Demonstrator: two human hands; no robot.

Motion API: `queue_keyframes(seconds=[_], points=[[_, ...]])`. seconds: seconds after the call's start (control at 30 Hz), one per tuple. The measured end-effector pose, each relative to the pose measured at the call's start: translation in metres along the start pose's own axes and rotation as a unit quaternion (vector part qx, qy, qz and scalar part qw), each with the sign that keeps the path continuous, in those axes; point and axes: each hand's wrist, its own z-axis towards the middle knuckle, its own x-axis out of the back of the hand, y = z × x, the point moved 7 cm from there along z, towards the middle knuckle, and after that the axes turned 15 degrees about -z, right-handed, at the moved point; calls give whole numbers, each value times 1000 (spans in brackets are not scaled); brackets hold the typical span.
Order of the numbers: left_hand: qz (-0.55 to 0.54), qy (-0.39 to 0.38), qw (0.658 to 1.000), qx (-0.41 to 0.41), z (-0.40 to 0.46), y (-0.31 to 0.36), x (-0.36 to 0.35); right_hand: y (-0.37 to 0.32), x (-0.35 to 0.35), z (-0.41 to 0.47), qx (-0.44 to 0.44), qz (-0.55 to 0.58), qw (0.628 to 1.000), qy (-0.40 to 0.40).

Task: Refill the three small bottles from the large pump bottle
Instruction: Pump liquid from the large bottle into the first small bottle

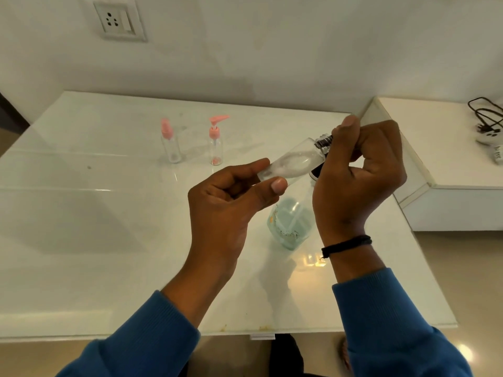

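Observation:
My left hand (226, 202) pinches the base of a small clear bottle (294, 163), held tilted in the air above the table. My right hand (356, 172) grips the dark ribbed cap (322, 141) at that bottle's neck. Under the hands stands the large pump bottle (291, 224), clear with pale blue-green liquid; its pump head is mostly hidden behind my right hand. Two other small clear bottles stand upright at the back: one with a pink spray cap (170, 142) and one with a pink pump top (216, 144).
The white glossy table (109, 213) ends near my body and meets a wall at the back. A lower white ledge (435, 148) on the right carries a black cable (484, 112) and a white device. A wall socket (117, 21) sits above left.

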Motion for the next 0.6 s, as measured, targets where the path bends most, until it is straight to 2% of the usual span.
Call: queue_keyframes(seconds=[0.6], points=[[-1,-1,1000,0,-1,1,-1,-2,-1,1,-2,0,1000,-2]])
